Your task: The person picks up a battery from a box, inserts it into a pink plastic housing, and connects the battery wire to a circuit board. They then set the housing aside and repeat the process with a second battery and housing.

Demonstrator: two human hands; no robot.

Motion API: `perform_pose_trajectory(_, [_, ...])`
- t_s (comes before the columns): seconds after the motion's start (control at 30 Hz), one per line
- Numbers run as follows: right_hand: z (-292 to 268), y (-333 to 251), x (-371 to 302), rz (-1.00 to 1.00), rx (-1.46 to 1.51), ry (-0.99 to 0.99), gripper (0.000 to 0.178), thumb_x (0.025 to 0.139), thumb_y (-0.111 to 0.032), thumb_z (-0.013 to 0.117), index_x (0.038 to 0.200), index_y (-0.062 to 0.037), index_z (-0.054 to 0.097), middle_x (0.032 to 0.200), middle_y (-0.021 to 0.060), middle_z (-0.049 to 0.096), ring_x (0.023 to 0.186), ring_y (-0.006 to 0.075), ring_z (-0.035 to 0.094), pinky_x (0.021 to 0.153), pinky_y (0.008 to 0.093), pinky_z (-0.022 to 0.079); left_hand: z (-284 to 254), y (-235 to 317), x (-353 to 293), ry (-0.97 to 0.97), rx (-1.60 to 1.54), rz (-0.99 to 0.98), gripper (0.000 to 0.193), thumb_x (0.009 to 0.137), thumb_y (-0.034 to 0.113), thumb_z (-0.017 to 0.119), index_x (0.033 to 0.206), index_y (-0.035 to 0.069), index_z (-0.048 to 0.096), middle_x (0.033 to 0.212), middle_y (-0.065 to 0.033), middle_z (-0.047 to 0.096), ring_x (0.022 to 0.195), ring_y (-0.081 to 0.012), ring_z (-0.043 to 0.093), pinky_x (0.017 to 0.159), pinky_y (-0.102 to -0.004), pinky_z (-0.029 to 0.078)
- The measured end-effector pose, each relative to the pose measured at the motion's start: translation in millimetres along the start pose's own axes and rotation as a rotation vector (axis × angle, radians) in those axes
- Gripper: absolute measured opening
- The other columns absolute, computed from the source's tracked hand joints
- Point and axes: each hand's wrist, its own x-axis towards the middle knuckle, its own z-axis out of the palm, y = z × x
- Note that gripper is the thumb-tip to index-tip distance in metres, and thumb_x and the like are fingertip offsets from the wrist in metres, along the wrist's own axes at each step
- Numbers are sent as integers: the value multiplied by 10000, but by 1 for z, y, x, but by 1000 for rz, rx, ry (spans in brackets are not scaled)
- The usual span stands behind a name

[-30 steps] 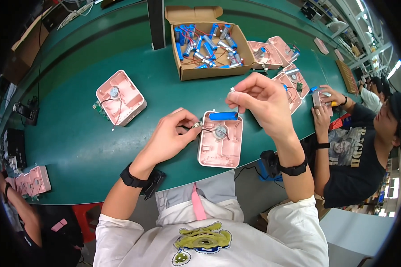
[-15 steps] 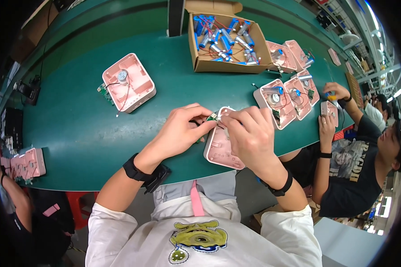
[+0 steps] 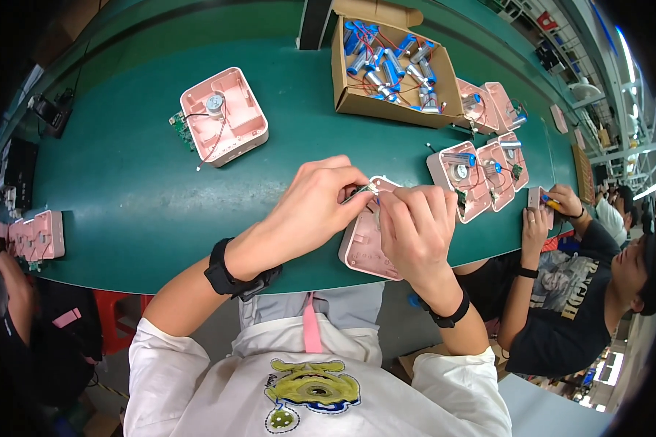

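Observation:
My left hand pinches a small green circuit board between thumb and fingers, and a white connector shows at the board's end. Fingertips of my right hand are closed against that end; whatever they grip is too small and covered to name. Beneath both hands lies an open pink plastic housing at the table's near edge, partly hidden by my right hand.
A cardboard box of blue-and-silver batteries with red wires stands at the back. Another pink housing sits at left, several more at right. At the right edge, a co-worker's hand holds a yellow tool over a pink housing.
The view has shifted slightly. My left fingers now cover more of the circuit board, and both hands stay together at its end. The co-worker's hand with the yellow tool has come to their housing.

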Motion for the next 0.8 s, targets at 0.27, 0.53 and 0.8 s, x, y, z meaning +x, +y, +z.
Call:
perform_pose_trajectory(0.27, [-3,9,-2,48,95,57,251,758,18,840,976,-42,730,940,30,704,845,241,622,807,392,420,6,3,1,39,82,88,166,904,77,776,1023,-38,757,860,-149,652,689,-318,647,621,-417,508])
perform_pose_trajectory(0.53, [-12,27,-7,333,293,13,181,771,-15,875,917,-51,772,878,30,737,837,234,630,792,358,447,25,13,7,104,48,136,135,888,28,778,1007,-30,753,867,-131,655,672,-302,651,590,-388,511])
perform_pose_trajectory(0.8, [-16,23,1,425,375,-99,166,764,-25,876,895,-50,776,853,32,731,859,238,627,797,356,457,19,6,3,88,76,162,135,888,25,778,1007,-30,748,876,-133,654,685,-311,658,600,-397,523])
